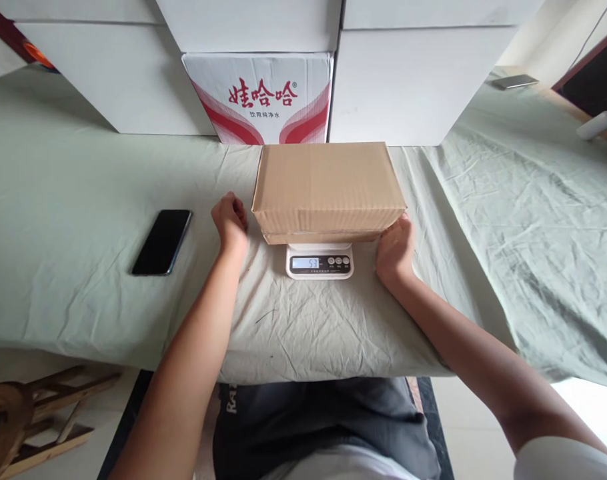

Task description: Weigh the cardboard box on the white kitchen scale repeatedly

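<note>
A closed brown cardboard box (328, 177) rests on a small white kitchen scale (320, 275), hiding most of its platform. The scale's lit display appears to read 53, with several round buttons beside it. To the left of the box, my left hand (231, 221) lies on the cloth with its fingers curled in and nothing visible in them; a small gap separates it from the cardboard. My right hand (397, 248) is at the box's front right corner, its fingertips against or very near the lower edge. Most of that hand's fingers are hidden.
A black smartphone (162, 242) lies at the left on the green-grey cloth (83, 280). Large white cartons (393, 87) stand behind, around a red-and-white printed carton (263, 100). Another phone (514, 81) lies far right. A wooden stool (48, 417) stands at lower left.
</note>
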`<state>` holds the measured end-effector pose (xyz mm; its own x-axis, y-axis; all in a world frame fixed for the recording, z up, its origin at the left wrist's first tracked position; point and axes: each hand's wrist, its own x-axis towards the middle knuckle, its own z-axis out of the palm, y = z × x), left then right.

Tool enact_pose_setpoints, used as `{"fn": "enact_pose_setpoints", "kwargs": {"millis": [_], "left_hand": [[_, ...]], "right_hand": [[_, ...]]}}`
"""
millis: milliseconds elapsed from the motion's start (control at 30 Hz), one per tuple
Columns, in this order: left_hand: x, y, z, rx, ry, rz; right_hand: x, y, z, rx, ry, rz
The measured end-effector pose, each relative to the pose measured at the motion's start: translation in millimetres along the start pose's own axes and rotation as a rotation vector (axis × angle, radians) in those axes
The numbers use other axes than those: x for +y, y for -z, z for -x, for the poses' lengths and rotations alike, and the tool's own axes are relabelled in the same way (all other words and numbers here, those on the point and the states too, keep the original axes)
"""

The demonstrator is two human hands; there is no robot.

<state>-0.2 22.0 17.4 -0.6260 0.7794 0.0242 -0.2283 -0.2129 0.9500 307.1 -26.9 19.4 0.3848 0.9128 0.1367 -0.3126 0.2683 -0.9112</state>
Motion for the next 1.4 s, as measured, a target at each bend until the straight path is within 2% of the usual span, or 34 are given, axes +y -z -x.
{"fn": "enact_pose_setpoints", "kwargs": {"millis": [167,467,533,700,800,967,1200,1400], "left_hand": [[0,-1.7,4,0.005,0.020,-0.002],[-4,-1.0,6,-0.056,-0.059,-0.035],[-1,0.2,11,-0.069,-0.123,-0.056],[11,2.6,29,-0.090,-0.406,-0.147],[12,3.9,34,-0.103,-0.465,-0.184],[7,4.5,28,-0.083,-0.442,-0.149],[4,2.4,23,-0.145,-0.276,-0.029],[1,3.8,24,-0.175,-0.308,-0.062]], "right_hand": [[0,0,-1,-0.005,0.014,-0.006],[5,3,-2,0.012,0.043,-0.006],[4,2,0,0.002,0.064,-0.010],[0,1,5,-0.094,0.119,0.020],[0,3,7,-0.090,0.117,0.037],[1,5,7,-0.072,0.083,0.043],[-2,1,8,-0.061,0.064,0.030],[-2,2,8,-0.061,0.075,0.047]]}}
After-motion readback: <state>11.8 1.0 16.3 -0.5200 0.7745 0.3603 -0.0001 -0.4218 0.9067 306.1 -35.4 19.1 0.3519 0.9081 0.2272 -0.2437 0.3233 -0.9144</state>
